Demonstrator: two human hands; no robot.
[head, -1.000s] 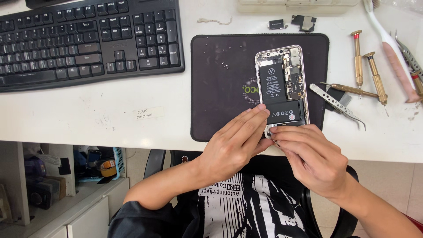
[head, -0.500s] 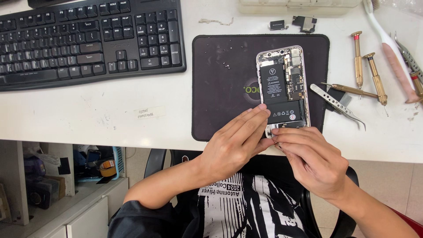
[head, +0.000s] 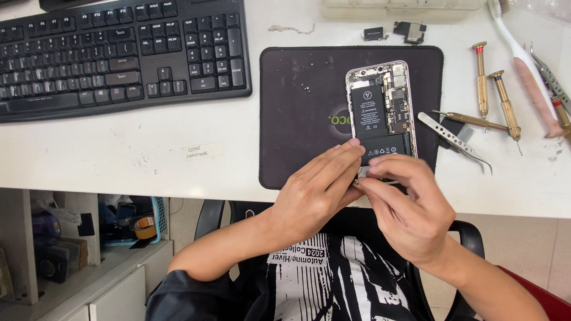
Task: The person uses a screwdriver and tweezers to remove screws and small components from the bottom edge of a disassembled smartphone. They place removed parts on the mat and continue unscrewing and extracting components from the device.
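Note:
An opened phone point(head: 380, 110) lies face down on a dark work mat point(head: 297, 113), its black battery and circuit board showing. My left hand point(head: 318, 190) and my right hand point(head: 407, 205) meet at the phone's near end, fingertips pinched together on a small pale part there. The hands cover the phone's bottom edge, so what they pinch stays mostly hidden.
A black keyboard point(head: 119, 56) lies at the far left. Right of the mat are metal tweezers point(head: 455, 141), several brass-handled screwdrivers point(head: 480, 77) and a toothbrush point(head: 523, 62). Two small black parts point(head: 392, 31) sit beyond the mat. Tiny screws dot the mat.
Both hands stay at the phone's near end; the fingertips have closed a little tighter together. The phone has not shifted.

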